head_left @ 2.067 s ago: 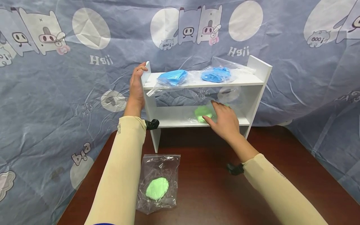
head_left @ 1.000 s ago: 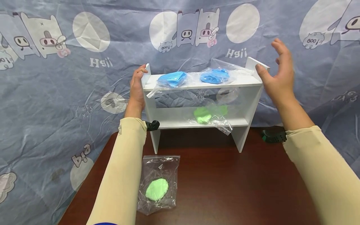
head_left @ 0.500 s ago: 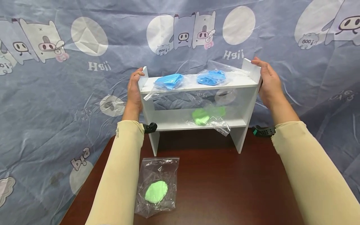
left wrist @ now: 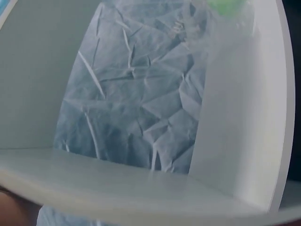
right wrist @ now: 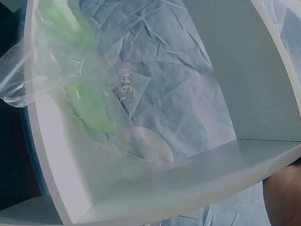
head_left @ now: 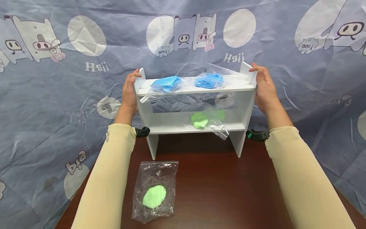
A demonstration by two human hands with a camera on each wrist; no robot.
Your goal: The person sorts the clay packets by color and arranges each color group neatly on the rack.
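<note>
A small white two-tier shelf (head_left: 171, 122) stands on the dark table. My left hand (head_left: 129, 95) holds its left side panel near the top, fingertips over the upper edge. At the opposite end, my right hand (head_left: 265, 90) grips the right panel the same way. Two clear bags with blue contents, one on the left (head_left: 167, 83) and one on the right (head_left: 209, 81), lie on the upper tier. On the lower tier are two bagged green lumps, a nearer one (head_left: 199, 120) and a fainter one (head_left: 220, 115). Both wrist views look into the lower compartment.
A clear zip bag (head_left: 168, 178) with a flat light green piece (head_left: 154, 197) lies on the table (head_left: 211, 190), front left of the shelf. Behind the shelf hangs a blue-grey cartoon-print cloth (head_left: 123, 38). Loose plastic (head_left: 220, 132) hangs over the lower tier's front edge.
My right hand has left the green bags on the lower tier, swung out to the right and taken hold of the right panel. My left hand keeps its grip on the left panel.
</note>
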